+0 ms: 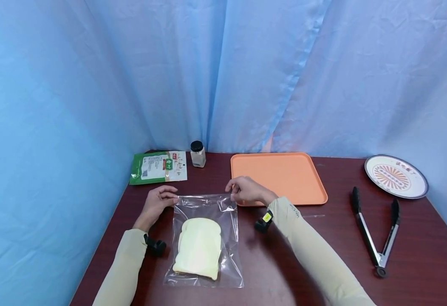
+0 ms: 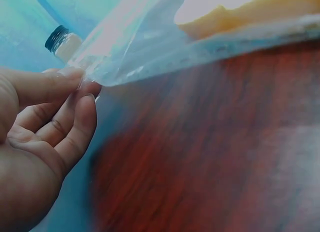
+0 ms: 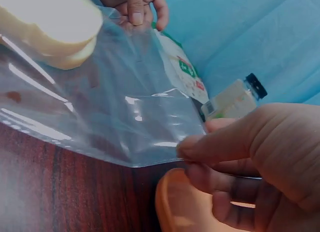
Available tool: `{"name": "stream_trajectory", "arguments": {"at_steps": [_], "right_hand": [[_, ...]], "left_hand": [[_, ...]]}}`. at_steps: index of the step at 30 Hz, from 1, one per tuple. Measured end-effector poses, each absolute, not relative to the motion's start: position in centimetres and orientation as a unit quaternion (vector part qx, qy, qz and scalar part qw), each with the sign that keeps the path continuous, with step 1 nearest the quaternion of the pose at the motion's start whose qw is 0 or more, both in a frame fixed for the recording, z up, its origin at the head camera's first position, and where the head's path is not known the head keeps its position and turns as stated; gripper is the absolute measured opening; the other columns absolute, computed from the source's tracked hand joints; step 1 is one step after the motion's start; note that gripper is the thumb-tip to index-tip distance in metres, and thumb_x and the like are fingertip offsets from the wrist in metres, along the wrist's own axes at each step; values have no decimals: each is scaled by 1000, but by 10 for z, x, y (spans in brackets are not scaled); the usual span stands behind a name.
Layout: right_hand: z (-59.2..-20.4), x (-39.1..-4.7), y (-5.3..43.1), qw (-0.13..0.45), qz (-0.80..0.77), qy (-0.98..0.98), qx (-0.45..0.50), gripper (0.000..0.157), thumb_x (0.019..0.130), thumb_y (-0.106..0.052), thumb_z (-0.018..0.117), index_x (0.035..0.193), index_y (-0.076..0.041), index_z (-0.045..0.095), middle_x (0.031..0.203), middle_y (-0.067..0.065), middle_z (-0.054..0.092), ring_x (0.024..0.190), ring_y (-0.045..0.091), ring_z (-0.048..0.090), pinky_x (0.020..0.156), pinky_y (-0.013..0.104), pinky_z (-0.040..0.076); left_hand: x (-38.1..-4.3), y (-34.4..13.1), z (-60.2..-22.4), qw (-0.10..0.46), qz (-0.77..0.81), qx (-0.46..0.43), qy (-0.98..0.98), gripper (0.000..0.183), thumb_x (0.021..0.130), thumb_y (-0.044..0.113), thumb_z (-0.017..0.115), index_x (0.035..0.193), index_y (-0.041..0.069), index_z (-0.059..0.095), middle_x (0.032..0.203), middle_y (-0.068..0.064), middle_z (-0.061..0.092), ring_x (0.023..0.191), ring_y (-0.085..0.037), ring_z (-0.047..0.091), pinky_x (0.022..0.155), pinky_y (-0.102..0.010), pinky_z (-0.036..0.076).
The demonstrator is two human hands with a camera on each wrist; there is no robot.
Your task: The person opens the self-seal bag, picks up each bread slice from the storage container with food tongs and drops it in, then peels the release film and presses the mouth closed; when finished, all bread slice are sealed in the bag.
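A clear plastic bag [image 1: 229, 246] lies at the front middle of the table with sliced bread [image 1: 198, 246] inside it; the right wrist view shows at least two slices stacked. My left hand [image 1: 158, 205] pinches the bag's far left corner between thumb and fingertips, as the left wrist view shows up close. At the far right corner, my right hand [image 1: 246, 189] pinches the bag's edge between thumb and forefinger. The bag's far edge stretches between both hands, looking nearly straight. The right hand is over the near left part of an orange tray [image 1: 281, 176].
Behind the left hand lie a green and white packet [image 1: 158, 167] and a black-capped jar [image 1: 198, 154]. Black-tipped tongs [image 1: 376, 250] lie spread on the right, near a patterned plate [image 1: 396, 176] at the table's edge. Blue curtains [image 1: 223, 76] enclose the back and sides.
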State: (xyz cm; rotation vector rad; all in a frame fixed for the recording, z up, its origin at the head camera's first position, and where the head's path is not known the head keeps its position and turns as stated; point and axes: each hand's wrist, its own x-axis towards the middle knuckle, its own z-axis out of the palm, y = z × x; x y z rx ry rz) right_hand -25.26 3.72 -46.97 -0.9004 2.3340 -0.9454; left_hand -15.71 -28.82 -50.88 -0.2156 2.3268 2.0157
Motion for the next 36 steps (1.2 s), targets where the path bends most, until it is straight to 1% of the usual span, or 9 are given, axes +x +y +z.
{"name": "stream_trajectory", "arguments": {"at_steps": [4,6,8,13,15,22,26,30,36], "right_hand": [[-474,-256,35,211,-343,866,-296,22,87,-2,68,107,-7,72,93,7,74,87,14,68,84,31,55],[-477,-259,34,205,-349,870,-281,21,87,-2,68,107,-7,73,94,7,75,88,15,69,85,32,56],[-480,-263,34,200,-360,870,-272,20,87,-2,68,106,-6,73,94,9,76,87,16,70,80,30,56],[-486,-273,30,194,-387,865,-255,16,87,-1,68,102,-4,73,92,12,74,80,16,67,61,25,51],[-487,-275,28,188,-391,866,-249,16,86,0,68,101,-4,73,90,12,74,79,15,65,59,24,49],[-486,-278,25,189,-415,862,-223,20,83,1,71,103,0,73,90,14,74,80,14,66,68,21,51],[-486,-279,23,190,-431,860,-196,20,83,-1,74,103,-1,73,89,12,73,80,14,65,66,21,52],[-485,-279,20,177,-440,861,-185,20,83,-1,74,102,-1,72,88,12,72,79,14,65,65,21,51],[-483,-278,17,169,-422,871,-185,19,84,1,69,104,0,71,93,15,73,83,19,68,66,23,51]], "left_hand": [[-167,-288,-506,32,640,-84,763,39,90,-2,70,126,-10,58,82,5,75,73,-3,69,70,-21,59],[-173,-287,-503,36,634,-92,767,39,90,-2,69,127,-10,58,81,7,74,72,-2,69,70,-21,58],[-179,-287,-502,39,631,-99,769,39,90,-1,69,127,-9,58,80,8,73,72,-2,68,69,-21,58],[-193,-288,-503,44,619,-108,776,37,92,-1,67,127,-8,58,83,1,74,71,-3,68,69,-21,58],[-197,-288,-503,42,610,-116,783,37,92,-1,66,128,-6,58,84,-2,75,71,-4,68,69,-21,58],[-208,-287,-501,31,602,-139,786,39,92,-1,67,129,-4,58,85,0,74,70,-3,67,69,-20,57],[-211,-286,-503,17,607,-157,779,36,92,-4,65,128,-3,59,84,0,73,70,-3,67,69,-19,57],[-213,-286,-504,-2,613,-160,774,37,92,-5,63,129,-4,58,88,-6,74,70,-2,67,69,-19,57],[-216,-286,-504,-15,613,-153,775,38,91,-6,64,128,-8,57,102,-23,72,66,-1,66,66,-20,57]]}}
